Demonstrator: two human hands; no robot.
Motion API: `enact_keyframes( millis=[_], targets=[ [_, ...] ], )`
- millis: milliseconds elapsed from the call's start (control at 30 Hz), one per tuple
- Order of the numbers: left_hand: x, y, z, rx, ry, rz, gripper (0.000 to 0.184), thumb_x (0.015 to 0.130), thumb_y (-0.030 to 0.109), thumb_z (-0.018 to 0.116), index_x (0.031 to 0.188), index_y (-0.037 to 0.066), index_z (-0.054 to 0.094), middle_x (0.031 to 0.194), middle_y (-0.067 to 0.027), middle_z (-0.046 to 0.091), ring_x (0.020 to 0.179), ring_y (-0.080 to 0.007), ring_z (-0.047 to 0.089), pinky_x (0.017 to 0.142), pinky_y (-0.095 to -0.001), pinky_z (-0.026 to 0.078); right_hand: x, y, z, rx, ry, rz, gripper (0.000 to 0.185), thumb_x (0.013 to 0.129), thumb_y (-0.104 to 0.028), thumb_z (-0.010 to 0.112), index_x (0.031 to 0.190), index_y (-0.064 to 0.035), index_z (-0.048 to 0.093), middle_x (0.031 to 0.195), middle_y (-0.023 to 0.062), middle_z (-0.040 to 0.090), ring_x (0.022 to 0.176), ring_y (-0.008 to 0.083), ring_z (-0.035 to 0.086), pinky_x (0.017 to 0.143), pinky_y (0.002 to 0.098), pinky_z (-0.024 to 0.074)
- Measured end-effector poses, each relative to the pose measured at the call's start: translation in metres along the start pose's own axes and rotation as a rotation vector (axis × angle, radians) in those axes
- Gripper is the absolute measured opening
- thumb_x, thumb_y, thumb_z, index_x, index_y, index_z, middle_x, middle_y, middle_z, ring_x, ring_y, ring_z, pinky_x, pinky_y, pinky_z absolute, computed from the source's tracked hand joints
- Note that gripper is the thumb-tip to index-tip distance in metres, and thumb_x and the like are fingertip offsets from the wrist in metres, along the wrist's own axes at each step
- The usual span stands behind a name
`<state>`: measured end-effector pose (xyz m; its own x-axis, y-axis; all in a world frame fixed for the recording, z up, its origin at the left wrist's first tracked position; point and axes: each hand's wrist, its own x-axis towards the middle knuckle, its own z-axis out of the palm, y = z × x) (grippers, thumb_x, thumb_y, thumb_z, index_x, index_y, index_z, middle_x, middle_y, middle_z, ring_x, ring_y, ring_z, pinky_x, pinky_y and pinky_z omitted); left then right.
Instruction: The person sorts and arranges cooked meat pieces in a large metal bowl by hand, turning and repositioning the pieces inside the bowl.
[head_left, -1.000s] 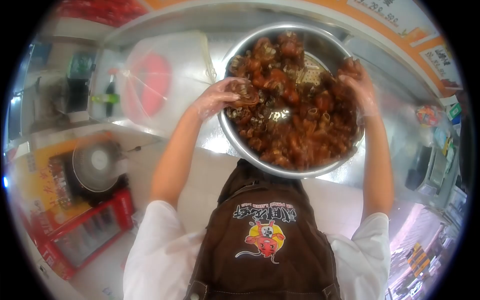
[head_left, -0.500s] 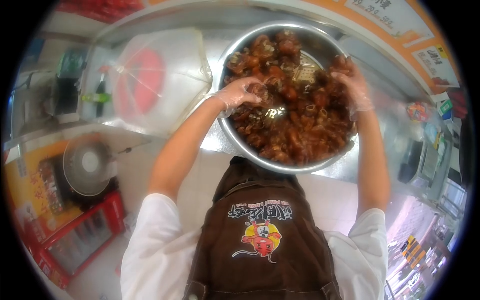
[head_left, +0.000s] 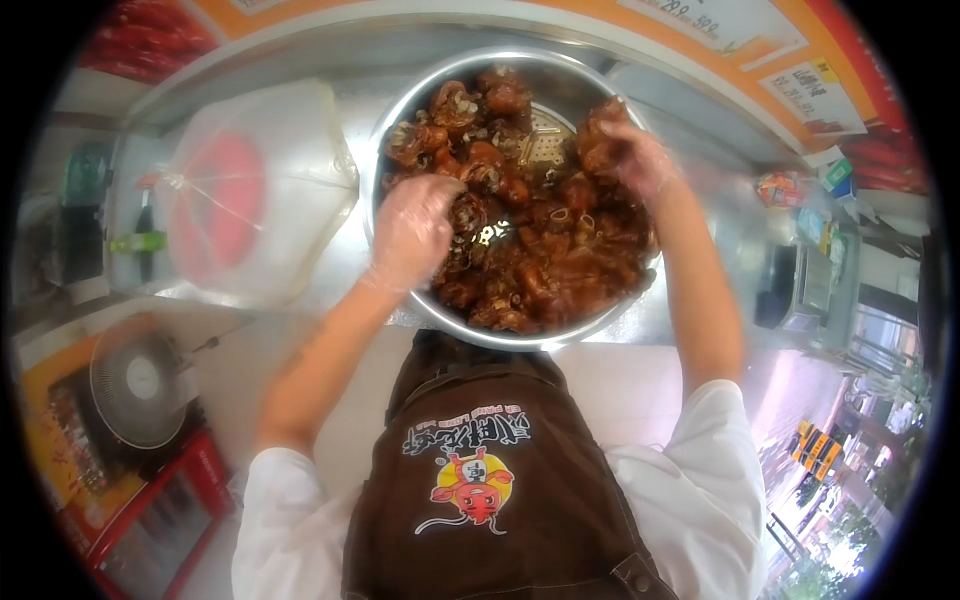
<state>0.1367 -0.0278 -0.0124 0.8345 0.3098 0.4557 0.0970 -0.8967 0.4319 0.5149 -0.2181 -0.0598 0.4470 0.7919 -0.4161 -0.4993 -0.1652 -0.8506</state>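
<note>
A wide steel bowl (head_left: 384, 150) holds many glossy brown pieces of braised meat (head_left: 545, 275), some with round bone ends showing. Both hands wear clear plastic gloves. At the bowl's left side, my left hand (head_left: 412, 232) is curled over the rim, its fingers closed against a dark piece of meat (head_left: 468, 212); the fingertips are partly hidden. My right hand (head_left: 642, 162) grips a large brown chunk (head_left: 602, 142) by the upper right wall, thumb and fingers wrapped round it. Between the pieces at the back, the bowl's perforated insert (head_left: 548, 140) shows.
Left of the bowl stands a translucent mesh food cover (head_left: 305, 190) over a pink round thing (head_left: 225, 200). A green-labelled bottle (head_left: 143, 240) is farther left. A steel counter (head_left: 345, 262) carries the bowl. Small packets (head_left: 780, 190) lie at the right; a fan (head_left: 140, 385) is lower left.
The view has shifted, so the bowl appears farther left. My left hand has turned its back upward and drawn toward the left rim. My right hand still holds its chunk, now more visible.
</note>
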Motion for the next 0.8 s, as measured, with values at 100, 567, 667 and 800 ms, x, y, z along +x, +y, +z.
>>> enact_keyframes(
  millis=[100,567,667,800],
  targets=[
    [-0.005,0.036,0.009,0.013,-0.098,0.075,0.042,0.085,0.003,0.074,0.125,0.012,0.068,0.121,-0.012,0.068,0.121,-0.0318,0.064,0.103,-0.0484,0.052,-0.021,-0.033,0.058,0.055,0.207,0.09,0.054,0.089,-0.015,0.081,0.139,-0.0054,0.061,0.127,0.0088,0.068,0.122,0.0262,0.062,0.103,0.0437,0.0538],
    [-0.016,-0.012,0.021,0.068,-0.135,-0.029,0.058,0.079,-0.008,0.068,0.129,0.021,0.076,0.136,-0.0143,0.067,0.125,-0.039,0.063,0.104,-0.0507,0.054,0.033,-0.044,0.026,-0.292,0.382,0.092,0.051,0.088,-0.028,0.082,0.129,-0.0002,0.068,0.119,0.0129,0.074,0.108,0.0267,0.07,0.1,0.0438,0.053],
    [-0.014,-0.012,0.022,0.079,-0.082,-0.085,0.057,0.079,-0.009,0.067,0.127,0.021,0.077,0.139,-0.0151,0.066,0.126,-0.0401,0.062,0.105,-0.0514,0.054,0.049,-0.038,0.028,-0.593,0.39,0.046,0.059,0.081,-0.031,0.086,0.126,0.0046,0.07,0.118,0.0162,0.074,0.107,0.0272,0.07,0.102,0.0425,0.0517],
    [-0.019,-0.006,0.019,0.023,-0.11,-0.084,0.057,0.079,-0.01,0.067,0.127,0.019,0.077,0.14,-0.0161,0.065,0.128,-0.0422,0.061,0.107,-0.0512,0.053,0.101,0.003,0.016,-0.934,0.323,-0.068,0.063,0.076,-0.034,0.086,0.121,0.0072,0.073,0.123,0.0226,0.074,0.112,0.0337,0.07,0.101,0.0401,0.0518]
  ],
)
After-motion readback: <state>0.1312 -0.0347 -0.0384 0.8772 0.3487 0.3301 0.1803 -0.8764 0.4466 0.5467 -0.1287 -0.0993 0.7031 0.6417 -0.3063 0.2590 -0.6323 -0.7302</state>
